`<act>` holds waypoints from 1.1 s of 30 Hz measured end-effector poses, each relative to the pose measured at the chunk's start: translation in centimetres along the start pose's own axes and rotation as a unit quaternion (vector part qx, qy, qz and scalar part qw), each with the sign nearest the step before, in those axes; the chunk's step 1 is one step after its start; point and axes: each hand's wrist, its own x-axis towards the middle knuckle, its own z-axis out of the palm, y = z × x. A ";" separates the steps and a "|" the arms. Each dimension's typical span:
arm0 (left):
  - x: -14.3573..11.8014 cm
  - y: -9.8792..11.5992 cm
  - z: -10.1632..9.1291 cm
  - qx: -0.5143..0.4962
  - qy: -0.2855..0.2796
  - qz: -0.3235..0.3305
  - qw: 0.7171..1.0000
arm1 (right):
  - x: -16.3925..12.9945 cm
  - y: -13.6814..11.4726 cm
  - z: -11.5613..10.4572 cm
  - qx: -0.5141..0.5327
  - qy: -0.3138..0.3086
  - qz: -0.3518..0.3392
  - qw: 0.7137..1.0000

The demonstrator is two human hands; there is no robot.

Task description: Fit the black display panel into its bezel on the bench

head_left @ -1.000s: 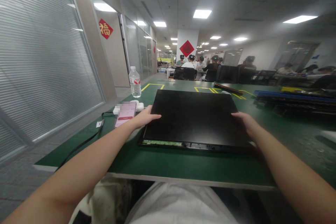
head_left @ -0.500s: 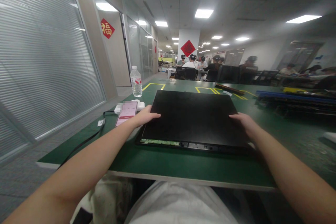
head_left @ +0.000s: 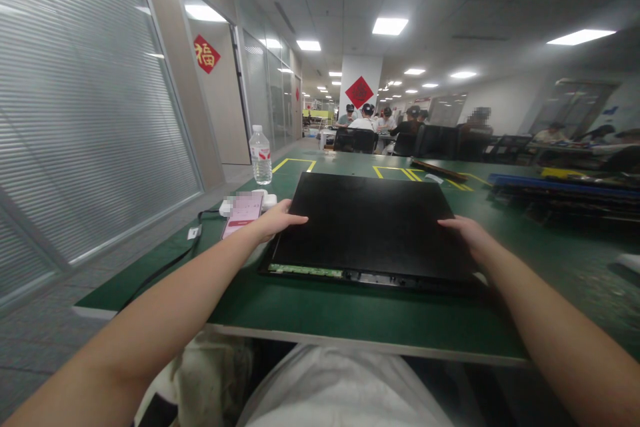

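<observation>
A flat black display panel [head_left: 370, 227] lies on the green table in front of me, with a green circuit strip [head_left: 305, 271] exposed along its near edge. My left hand [head_left: 280, 219] grips its left side, thumb on the dark surface and fingers out of sight beyond the edge. On the opposite side my right hand [head_left: 467, 233] holds the panel the same way, thumb on top, its other fingers hidden. Just left of my left hand lies a phone [head_left: 243, 215] with a lit pink screen, leaning near a white object [head_left: 267, 201].
A water bottle [head_left: 261, 155] stands at the table's left edge, and a black cable [head_left: 170, 267] runs below it. Dark and blue long parts [head_left: 565, 188] are stacked at the right. A thin dark strip [head_left: 437, 169] lies at the back. Several people sit farther off.
Both hands keep their hold on the panel, which stays in place. The whole view has shifted very slightly.
</observation>
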 end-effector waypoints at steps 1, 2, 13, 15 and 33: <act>0.1 0.0 0.0 0.003 -0.001 0.000 1.000 | 0.0 0.0 0.0 0.003 -0.004 0.004 1.000; 0.1 -0.1 -0.1 0.007 -0.005 0.001 1.000 | 0.0 0.0 0.0 0.005 -0.008 0.008 1.000; 0.1 -0.2 -0.3 0.030 -0.004 0.003 1.000 | 0.4 0.2 -0.1 -0.006 -0.004 -0.009 1.000; 0.0 -0.1 -0.2 0.036 -0.004 0.004 0.999 | 0.3 0.2 -0.1 -0.004 -0.001 -0.007 1.000; 0.0 -0.1 -0.3 0.055 -0.034 0.004 0.998 | 0.0 0.1 -0.5 -0.011 -0.058 0.028 0.998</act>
